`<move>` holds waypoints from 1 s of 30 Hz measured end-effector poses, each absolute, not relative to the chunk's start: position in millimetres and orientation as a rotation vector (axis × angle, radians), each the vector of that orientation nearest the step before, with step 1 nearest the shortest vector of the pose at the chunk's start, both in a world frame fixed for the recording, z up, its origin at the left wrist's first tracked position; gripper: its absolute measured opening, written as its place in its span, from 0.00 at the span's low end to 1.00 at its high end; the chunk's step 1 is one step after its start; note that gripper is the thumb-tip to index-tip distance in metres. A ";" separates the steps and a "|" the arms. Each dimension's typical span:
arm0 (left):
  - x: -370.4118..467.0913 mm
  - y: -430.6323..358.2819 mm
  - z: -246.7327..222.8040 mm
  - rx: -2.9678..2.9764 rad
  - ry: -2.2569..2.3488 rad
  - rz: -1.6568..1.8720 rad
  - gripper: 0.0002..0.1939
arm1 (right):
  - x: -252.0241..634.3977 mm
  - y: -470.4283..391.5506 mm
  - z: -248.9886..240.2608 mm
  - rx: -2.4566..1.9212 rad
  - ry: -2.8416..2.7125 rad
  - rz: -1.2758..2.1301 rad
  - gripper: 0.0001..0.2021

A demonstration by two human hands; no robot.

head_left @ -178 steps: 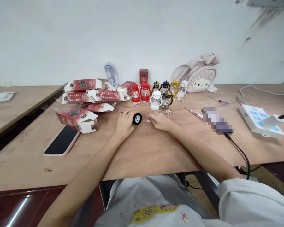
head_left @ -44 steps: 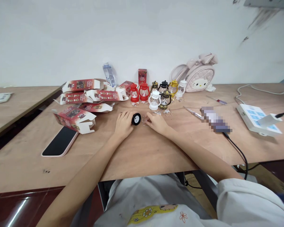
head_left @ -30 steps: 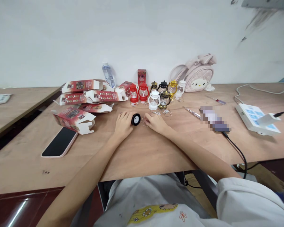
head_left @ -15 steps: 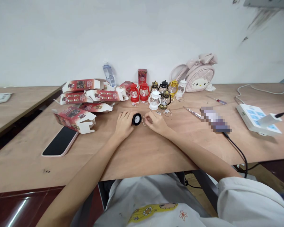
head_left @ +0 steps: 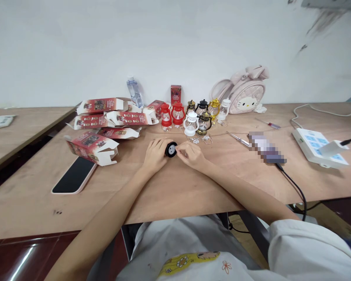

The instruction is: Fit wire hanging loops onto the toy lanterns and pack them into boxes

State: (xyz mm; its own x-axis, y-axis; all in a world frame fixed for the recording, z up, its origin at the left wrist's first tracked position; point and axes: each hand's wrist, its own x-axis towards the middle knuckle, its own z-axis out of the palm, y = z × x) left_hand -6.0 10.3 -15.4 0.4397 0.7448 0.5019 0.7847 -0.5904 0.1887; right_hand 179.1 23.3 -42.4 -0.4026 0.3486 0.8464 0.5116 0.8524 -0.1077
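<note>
Here, the left hand (head_left: 156,154) grips a round black piece (head_left: 171,149), right hand (head_left: 193,156) pinched alongside.

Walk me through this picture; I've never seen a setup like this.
There is no machine here: a person works with two bare hands. One camera, worn on the head, looks forward and down, so the arms come in from the bottom.

The left hand holds a round black piece with its pale face showing. The right hand has its fingers at that face; anything pinched is too small to make out.

On the wooden table are small lanterns, red boxes, a dark-screened phone, a bottle and a pink bag.
</note>
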 end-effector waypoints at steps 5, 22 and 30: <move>-5.1 9.8 -15.2 -2.600 -1.394 -0.854 0.23 | 179.2 24.6 -43.5 -0.624 -2.034 -0.264 0.06; -4.6 9.5 -14.6 -2.605 -1.381 -0.843 0.23 | 177.2 23.4 -44.8 -0.667 -2.052 -0.250 0.06; -5.3 8.3 -14.9 -2.583 -1.391 -0.824 0.25 | 178.2 23.5 -45.3 -0.669 -2.094 -0.213 0.06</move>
State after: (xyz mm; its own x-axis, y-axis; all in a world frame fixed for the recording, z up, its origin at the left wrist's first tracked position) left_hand -5.3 8.3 -14.9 0.4381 0.7467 0.5004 0.7976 -0.5797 0.1668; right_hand 178.2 23.5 -45.3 -0.4490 0.3805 0.8085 0.5354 0.8390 -0.0975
